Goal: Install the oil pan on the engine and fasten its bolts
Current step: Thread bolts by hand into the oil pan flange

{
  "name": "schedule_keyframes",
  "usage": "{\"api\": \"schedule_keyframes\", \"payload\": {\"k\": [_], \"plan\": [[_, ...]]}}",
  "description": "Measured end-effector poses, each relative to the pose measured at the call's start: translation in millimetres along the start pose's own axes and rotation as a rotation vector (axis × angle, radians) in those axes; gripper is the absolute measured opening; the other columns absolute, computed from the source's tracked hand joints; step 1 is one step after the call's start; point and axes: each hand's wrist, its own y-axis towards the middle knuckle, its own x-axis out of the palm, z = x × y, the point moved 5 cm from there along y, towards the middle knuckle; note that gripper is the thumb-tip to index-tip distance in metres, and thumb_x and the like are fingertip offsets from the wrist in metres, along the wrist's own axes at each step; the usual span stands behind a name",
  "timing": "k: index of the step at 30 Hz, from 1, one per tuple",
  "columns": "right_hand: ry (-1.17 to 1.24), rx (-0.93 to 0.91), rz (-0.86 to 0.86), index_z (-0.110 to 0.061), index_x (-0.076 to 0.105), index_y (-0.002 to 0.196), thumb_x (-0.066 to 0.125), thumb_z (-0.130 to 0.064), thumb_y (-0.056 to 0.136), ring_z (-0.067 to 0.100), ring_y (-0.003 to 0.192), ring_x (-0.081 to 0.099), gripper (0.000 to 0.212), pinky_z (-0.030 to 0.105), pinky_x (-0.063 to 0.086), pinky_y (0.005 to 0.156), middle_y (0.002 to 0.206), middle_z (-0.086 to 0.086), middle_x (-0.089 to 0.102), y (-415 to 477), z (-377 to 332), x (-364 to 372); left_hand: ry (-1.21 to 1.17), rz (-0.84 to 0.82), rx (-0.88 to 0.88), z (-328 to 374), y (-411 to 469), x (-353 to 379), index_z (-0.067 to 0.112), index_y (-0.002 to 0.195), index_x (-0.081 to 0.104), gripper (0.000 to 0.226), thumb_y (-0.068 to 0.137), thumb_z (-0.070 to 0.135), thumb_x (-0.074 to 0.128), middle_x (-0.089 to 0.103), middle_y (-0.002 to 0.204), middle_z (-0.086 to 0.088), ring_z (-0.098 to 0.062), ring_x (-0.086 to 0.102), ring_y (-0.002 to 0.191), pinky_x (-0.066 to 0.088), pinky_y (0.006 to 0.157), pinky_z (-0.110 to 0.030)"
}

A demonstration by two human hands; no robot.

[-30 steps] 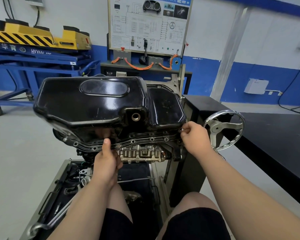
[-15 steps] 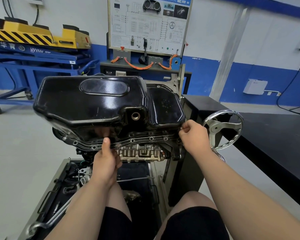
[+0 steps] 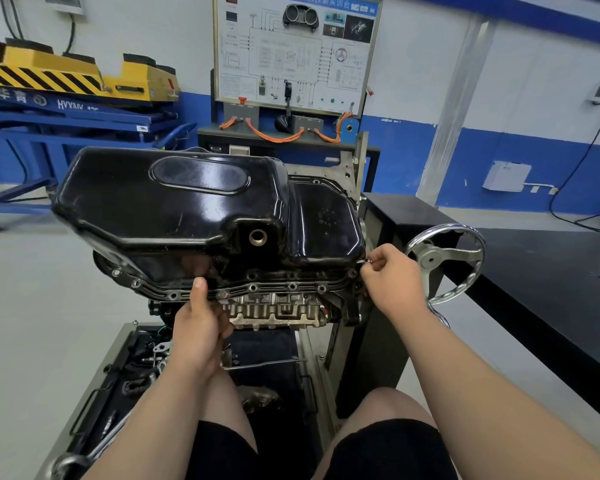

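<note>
Just above the left hand [image 3: 198,327], the black oil pan [image 3: 187,209] sits on the engine [image 3: 278,308]. The thumb presses on the pan's bolt flange while the curled fingers grip it from beneath. Immediately to the left of the right hand [image 3: 392,278] is the pan's corner, where fingertips pinch a small bolt [image 3: 367,260] (only its silvery head shows) at the flange.
</note>
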Motion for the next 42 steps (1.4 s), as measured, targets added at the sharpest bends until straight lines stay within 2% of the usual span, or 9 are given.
{"api": "schedule_keyframes", "payload": {"k": [7,13,17,20,22,26,32,37,42], "plan": [[0.008,0.013,-0.022,-0.029,0.052,0.071,0.063,-0.021,0.079,-0.001,0.059,0.054,0.016,0.014,0.032,0.05,0.066,-0.012,0.058,-3.3,5.7,-3.6,0.014,-0.095,0.037,3.5,3.9,6.2,0.025,0.063,0.025,0.046,0.095,0.047,0.049,0.015,0.048,0.009,-0.009,0.017,0.04,0.025,0.038,-0.02],[-0.04,-0.03,-0.094,-0.024,0.048,0.069,0.062,-0.015,0.081,0.004,0.055,0.052,0.02,0.013,0.03,0.044,0.064,-0.008,0.057,9.7,0.0,-4.3,0.048,-0.084,0.024,0.7,1.6,12.2,0.03,0.046,0.027,0.056,0.093,0.051,0.05,0.017,0.048,0.009,-0.01,0.019,0.041,0.024,0.039,-0.023],[-0.01,-0.147,-0.096,-0.032,0.054,0.077,0.062,-0.013,0.084,0.0,0.068,0.056,0.021,0.012,0.035,0.056,0.074,-0.015,0.06,37.0,-27.9,-27.2,0.013,-0.042,0.042,2.7,-2.1,14.3,0.027,0.058,0.025,0.049,0.095,0.048,0.049,0.017,0.048,0.009,-0.01,0.018,0.041,0.02,0.043,-0.023],[-0.082,-0.235,-0.126,-0.029,0.052,0.072,0.065,-0.019,0.081,0.003,0.067,0.055,0.019,0.016,0.035,0.054,0.074,-0.012,0.059,49.0,-52.1,-31.3,0.036,-0.035,0.043,4.1,-5.7,15.9,0.024,0.066,0.028,0.043,0.096,0.05,0.045,0.019,0.047,0.009,-0.01,0.021,0.041,0.021,0.047,-0.027],[-0.08,-0.193,-0.075,-0.025,0.052,0.071,0.064,-0.019,0.079,0.006,0.064,0.053,0.015,0.02,0.035,0.052,0.071,-0.009,0.059,48.7,-49.0,-28.5,0.019,-0.031,0.031,3.9,-8.8,18.4,0.023,0.066,0.027,0.043,0.096,0.05,0.044,0.02,0.046,0.01,-0.01,0.023,0.041,0.023,0.046,-0.027],[0.197,-0.016,0.097,-0.022,0.059,0.072,0.063,-0.019,0.077,0.011,0.064,0.057,0.007,0.024,0.041,0.054,0.069,-0.007,0.062,45.4,-33.3,-25.3,-0.004,-0.031,0.035,3.4,-10.7,23.5,0.024,0.063,0.025,0.046,0.093,0.052,0.046,0.018,0.047,0.009,-0.009,0.02,0.04,0.025,0.041,-0.024],[0.547,0.094,-0.018,-0.018,0.065,0.081,0.066,-0.018,0.082,0.02,0.078,0.069,0.001,0.037,0.059,0.073,0.078,0.002,0.069,69.2,-35.0,-26.5,-0.171,-0.048,-0.049,-2.9,-6.1,33.3,0.022,0.075,0.039,0.042,0.072,0.063,0.05,0.014,0.051,0.008,-0.007,0.017,0.041,0.024,0.035,-0.019],[0.414,0.176,0.026,-0.018,0.065,0.076,0.064,-0.023,0.084,0.015,0.064,0.058,0.01,0.044,0.057,0.075,0.065,-0.003,0.062,47.2,5.4,-24.3,-0.21,-0.015,-0.034,-3.3,-6.1,33.5,0.022,0.074,0.038,0.042,0.073,0.062,0.051,0.015,0.05,0.009,-0.007,0.018,0.04,0.024,0.035,-0.02],[0.316,0.15,-0.068,-0.016,0.065,0.075,0.062,-0.022,0.086,0.016,0.063,0.062,0.013,0.035,0.057,0.065,0.065,-0.001,0.065,31.0,15.0,-12.6,-0.194,-0.021,-0.043,-2.7,-7.5,33.9,0.022,0.08,0.043,0.039,0.084,0.06,0.047,0.015,0.051,0.009,-0.007,0.019,0.041,0.024,0.036,-0.02]]}}
